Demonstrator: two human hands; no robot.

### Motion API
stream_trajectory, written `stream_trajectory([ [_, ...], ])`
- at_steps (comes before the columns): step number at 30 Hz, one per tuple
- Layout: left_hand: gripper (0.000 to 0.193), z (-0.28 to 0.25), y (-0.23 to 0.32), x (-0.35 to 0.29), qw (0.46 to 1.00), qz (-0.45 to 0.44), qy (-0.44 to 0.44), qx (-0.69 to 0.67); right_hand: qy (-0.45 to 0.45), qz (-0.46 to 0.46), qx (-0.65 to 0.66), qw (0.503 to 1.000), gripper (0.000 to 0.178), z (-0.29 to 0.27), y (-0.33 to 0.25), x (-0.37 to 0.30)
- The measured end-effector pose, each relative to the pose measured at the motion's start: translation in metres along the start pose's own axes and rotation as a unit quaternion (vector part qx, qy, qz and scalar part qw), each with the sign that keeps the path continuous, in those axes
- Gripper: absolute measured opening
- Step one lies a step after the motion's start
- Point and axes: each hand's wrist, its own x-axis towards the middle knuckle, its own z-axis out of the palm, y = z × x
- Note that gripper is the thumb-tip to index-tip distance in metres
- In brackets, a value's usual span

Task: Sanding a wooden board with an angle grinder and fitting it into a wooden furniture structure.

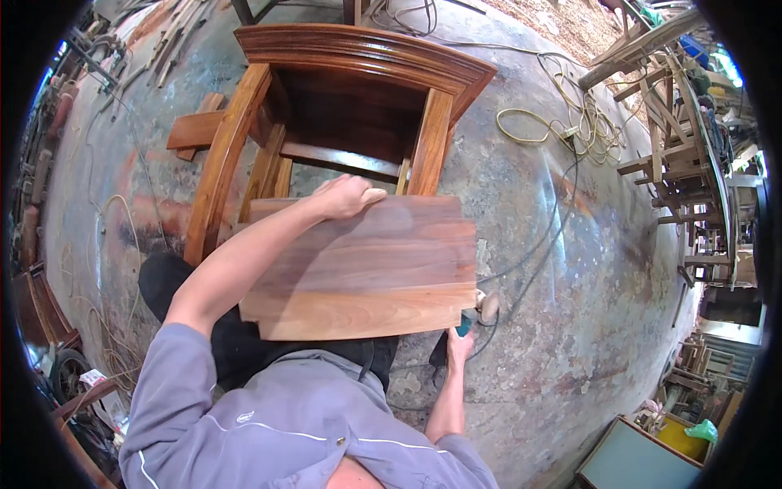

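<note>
A wide wooden panel (366, 265) with brown bands and a paler near strip, notched at its near corners, lies tilted across my lap. My left hand (352, 196) is closed over its far edge, with the arm reaching across the panel's left part. At the near right corner, my right hand (459, 346) grips a teal power tool (465, 323). The panel and my fingers hide much of that tool, so its exact kind cannot be told. A rounded, pale brown part (488, 306) shows beside it.
Just beyond the panel lies a varnished wooden cabinet frame (432, 143) with a moulded edge. Short boards (195, 130) sit to its left. Tangled yellowish cord (599, 130) and dark cables (562, 220) cross the stained concrete floor (570, 342). Stacked wooden frames (676, 155) stand far right.
</note>
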Motion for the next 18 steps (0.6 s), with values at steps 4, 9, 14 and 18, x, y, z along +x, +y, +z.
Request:
stream_trajectory([
  [4, 0.058, 0.017, 0.001, 0.032, 0.989, -0.013, 0.059, -0.133, 0.004, -0.029, 0.048, 0.998, 0.061, -0.08, -0.052, -0.06],
  [9, 0.068, 0.026, 0.024, 0.052, 0.984, 0.005, 0.142, -0.108, -0.051, 0.026, 0.372, 0.927, 0.071, -0.147, -0.132, -0.127],
  [14, 0.073, 0.035, 0.062, 0.055, 0.973, 0.011, 0.225, -0.055, -0.143, -0.107, 0.556, 0.812, 0.083, -0.145, -0.209, -0.146],
  [18, 0.075, 0.052, 0.078, 0.057, 0.967, 0.005, 0.255, -0.023, -0.222, -0.107, 0.576, 0.78, 0.083, -0.112, -0.251, -0.147],
])
